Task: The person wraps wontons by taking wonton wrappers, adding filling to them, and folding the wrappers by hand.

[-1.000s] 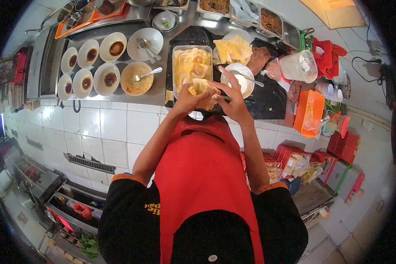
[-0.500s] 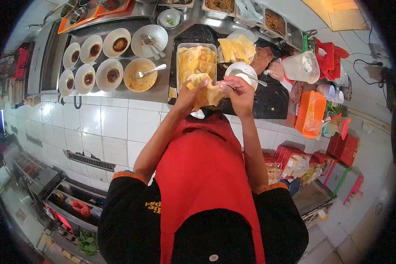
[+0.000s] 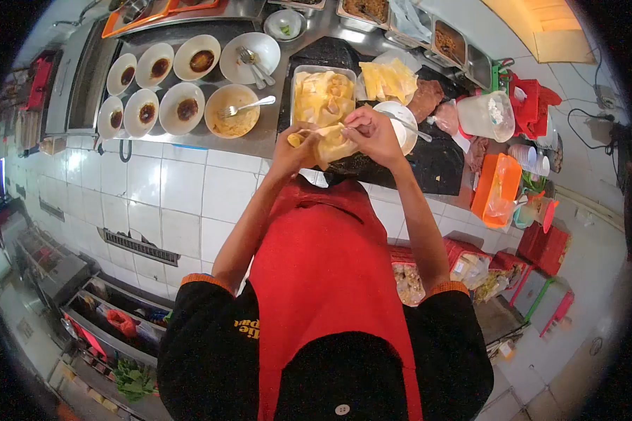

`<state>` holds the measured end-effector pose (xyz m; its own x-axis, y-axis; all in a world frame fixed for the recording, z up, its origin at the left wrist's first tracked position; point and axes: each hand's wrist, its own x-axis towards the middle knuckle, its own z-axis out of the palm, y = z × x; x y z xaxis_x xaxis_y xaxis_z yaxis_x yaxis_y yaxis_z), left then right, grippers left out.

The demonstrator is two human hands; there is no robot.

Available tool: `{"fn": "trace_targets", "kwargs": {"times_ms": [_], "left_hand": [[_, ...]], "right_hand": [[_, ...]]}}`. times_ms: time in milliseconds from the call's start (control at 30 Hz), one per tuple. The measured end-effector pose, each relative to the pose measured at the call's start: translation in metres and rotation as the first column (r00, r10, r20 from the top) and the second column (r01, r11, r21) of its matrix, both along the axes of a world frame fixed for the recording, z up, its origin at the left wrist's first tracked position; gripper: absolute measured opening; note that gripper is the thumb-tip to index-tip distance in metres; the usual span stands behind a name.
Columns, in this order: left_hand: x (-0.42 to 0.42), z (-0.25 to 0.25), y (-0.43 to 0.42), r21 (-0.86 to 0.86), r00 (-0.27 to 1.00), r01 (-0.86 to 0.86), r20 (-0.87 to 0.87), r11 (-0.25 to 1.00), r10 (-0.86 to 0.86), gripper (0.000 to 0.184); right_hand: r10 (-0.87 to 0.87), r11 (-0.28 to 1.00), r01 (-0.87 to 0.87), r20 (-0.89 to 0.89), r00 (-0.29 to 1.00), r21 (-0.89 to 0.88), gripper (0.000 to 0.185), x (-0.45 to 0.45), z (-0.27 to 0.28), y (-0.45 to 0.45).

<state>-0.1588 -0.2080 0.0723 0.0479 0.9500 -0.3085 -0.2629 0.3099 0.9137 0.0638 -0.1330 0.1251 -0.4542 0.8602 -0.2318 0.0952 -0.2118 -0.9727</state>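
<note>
Right hand has come in toward the left since the earlier frame, the gap between the fingertips narrower. The whole view has shifted a little too – bowls sit further right, likely the head turning.

In hand: a thin yellow sheet, held up between both hands just off the counter's near edge, in front of the tray. Left hand has its thumb and fingers closed on the sheet's left side. Right thumb and fingertips pressed together at the upper edge, pinching it; the lower part hangs loose. Whether anything lies inside the sheet, cannot tell.

Around: tray full of soft yellow pieces; more sheets in a stack beyond; small bowl with a utensil across it, just right of the right hand. Black mat beneath.

Handling, as I judge it: the sheet looks thin and limp, so keep the pinch light and near the edge, press with fingertip pads rather than nails. Left hand steadies without squeezing the middle – pulling the two sides apart would risk a tear.
</note>
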Motion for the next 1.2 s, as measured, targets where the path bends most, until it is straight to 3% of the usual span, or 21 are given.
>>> {"fn": "trace_targets", "kwargs": {"times_ms": [67,100,167,233,300,333,433,500,567,633,667,733,767,833,900,967,1033,1100,1200], "left_hand": [[-0.016,-0.015,-0.008,-0.113,0.993,-0.054,0.095,0.992,0.065,0.024],[-0.024,-0.011,-0.012,-0.114,0.993,-0.061,0.093,0.992,0.072,0.024],[-0.038,-0.001,-0.020,-0.278,0.907,-0.142,0.348,0.950,0.238,0.028],[-0.053,-0.010,-0.024,-0.263,0.901,-0.144,0.364,0.954,0.236,0.036],[-0.059,-0.016,-0.027,-0.334,0.759,-0.143,0.567,0.932,0.319,0.043],[-0.058,-0.019,-0.026,-0.278,0.683,-0.134,0.670,0.951,0.292,0.048],[-0.054,-0.011,-0.018,-0.194,0.745,-0.141,0.626,0.971,0.233,0.052],[-0.048,-0.003,-0.013,-0.163,0.759,-0.140,0.616,0.977,0.212,0.055],[-0.042,0.004,-0.007,-0.133,0.771,-0.145,0.606,0.981,0.196,0.058],[-0.035,0.010,-0.001,-0.098,0.810,-0.148,0.559,0.984,0.177,0.062],[-0.032,0.014,0.000,-0.094,0.810,-0.146,0.560,0.985,0.174,0.062],[-0.024,0.017,0.004,-0.072,0.812,-0.130,0.565,0.989,0.148,0.062],[-0.021,0.017,0.004,-0.049,0.812,-0.107,0.571,0.993,0.116,0.062],[-0.017,0.013,0.005,-0.007,0.815,-0.078,0.575,0.997,0.068,0.061],[-0.009,0.017,0.009,-0.019,0.796,-0.012,0.606,1.000,0.021,0.058],[-0.003,0.022,0.013,-0.003,0.788,0.011,0.615,1.000,-0.007,0.057],[-0.003,0.027,0.014,-0.036,0.834,0.078,0.551,0.996,-0.045,0.060],[-0.005,0.030,0.014,-0.009,0.855,0.118,0.509,0.993,-0.097,0.061],[-0.006,0.027,0.014,0.009,0.865,0.164,0.479,0.986,-0.149,0.062]], "right_hand": [[-0.039,0.994,0.014,0.224,0.974,0.112,0.020,0.007,-0.013,0.010],[-0.032,0.994,0.007,0.222,0.975,0.112,0.020,0.011,-0.015,0.014],[-0.048,0.934,-0.116,0.439,0.897,0.338,0.021,0.017,-0.018,0.021],[-0.006,0.959,-0.103,0.378,0.926,0.265,0.024,0.010,-0.014,0.024],[0.091,0.988,-0.112,0.176,0.980,0.110,0.026,-0.003,-0.010,0.025],[0.091,0.987,-0.112,0.176,0.980,0.113,0.026,-0.009,-0.019,0.028],[0.098,0.981,-0.132,0.224,0.970,0.141,0.026,-0.026,-0.052,0.035],[-0.125,0.899,-0.038,0.339,0.932,0.436,0.025,-0.034,-0.064,0.036],[-0.205,0.844,-0.010,0.341,0.917,0.536,0.024,-0.035,-0.071,0.034],[-0.413,0.528,-0.028,0.286,0.865,0.849,0.021,-0.037,-0.060,0.026],[-0.407,0.531,-0.029,0.285,0.868,0.847,0.021,-0.039,-0.054,0.020],[-0.419,0.658,0.161,0.180,0.890,0.736,0.019,-0.046,-0.034,0.006],[-0.410,0.666,0.160,0.179,0.894,0.728,0.019,-0.050,-0.023,-0.004],[-0.220,0.810,0.090,0.159,0.962,0.579,0.019,-0.058,0.008,-0.022],[-0.173,0.829,0.025,0.214,0.961,0.558,0.023,-0.060,0.018,-0.030],[-0.210,0.716,-0.036,0.264,0.942,0.697,0.025,-0.056,0.006,-0.034],[-0.245,0.696,-0.055,0.308,0.919,0.716,0.026,-0.056,0.013,-0.037],[-0.192,0.815,0.035,0.213,0.958,0.578,0.024,-0.054,0.010,-0.036],[-0.130,0.888,-0.004,0.260,0.957,0.460,0.023,-0.047,0.008,-0.033]]}}
